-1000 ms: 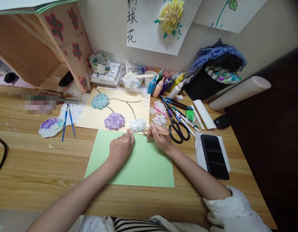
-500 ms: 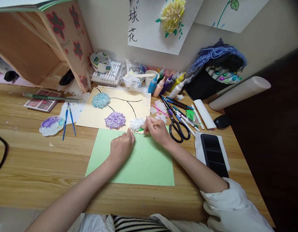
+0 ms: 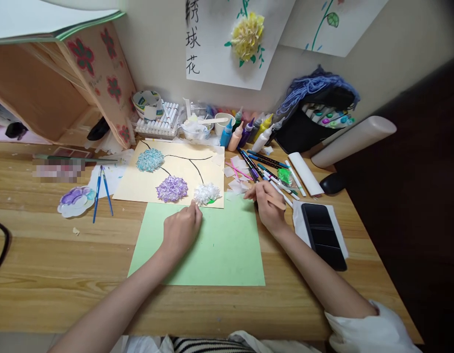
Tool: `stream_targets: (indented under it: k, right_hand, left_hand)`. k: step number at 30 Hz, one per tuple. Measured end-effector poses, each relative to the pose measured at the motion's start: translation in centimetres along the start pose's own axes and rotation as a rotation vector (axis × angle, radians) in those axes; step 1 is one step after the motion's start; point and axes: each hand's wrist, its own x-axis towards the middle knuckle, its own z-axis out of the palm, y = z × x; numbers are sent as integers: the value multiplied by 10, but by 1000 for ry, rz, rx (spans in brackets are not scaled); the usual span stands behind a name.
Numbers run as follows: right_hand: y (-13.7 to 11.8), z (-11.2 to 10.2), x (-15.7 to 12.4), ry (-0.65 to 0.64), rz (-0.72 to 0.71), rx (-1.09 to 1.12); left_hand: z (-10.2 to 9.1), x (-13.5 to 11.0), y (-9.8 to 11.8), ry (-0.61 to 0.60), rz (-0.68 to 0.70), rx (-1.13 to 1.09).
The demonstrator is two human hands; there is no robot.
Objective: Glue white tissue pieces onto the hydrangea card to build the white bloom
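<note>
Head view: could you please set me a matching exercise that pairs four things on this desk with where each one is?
Things:
1. wooden stick
2. left hand
3. blue brushes
4. black flat device

Places:
A. on a white cloth at the desk's right
B. on the green sheet, fingertips by the white paper flower
C. in the right hand
D. left of the cream sheet

Pairs: 1-C, 2-B, 3-D, 4-A.

White paper flower point(image 3: 207, 194), tilted wooden stick point(image 3: 277, 202)
</note>
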Motion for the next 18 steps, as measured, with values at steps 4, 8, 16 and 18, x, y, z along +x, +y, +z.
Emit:
stream_targets:
  k: [4, 8, 16, 18]
  right_hand:
    - [18, 0, -10, -36, -149, -183]
    - [28, 10, -10, -192, -266, -253]
    - [24, 14, -10, -93, -258, -209]
    - [17, 14, -13, -85, -246, -121]
  left_hand:
    - [-15, 0, 8, 86, -8, -23]
    - [-23, 1, 27, 135, 108, -110]
    - [-14, 1, 36, -31, 28, -234]
    - [-13, 1, 33, -70, 2, -337]
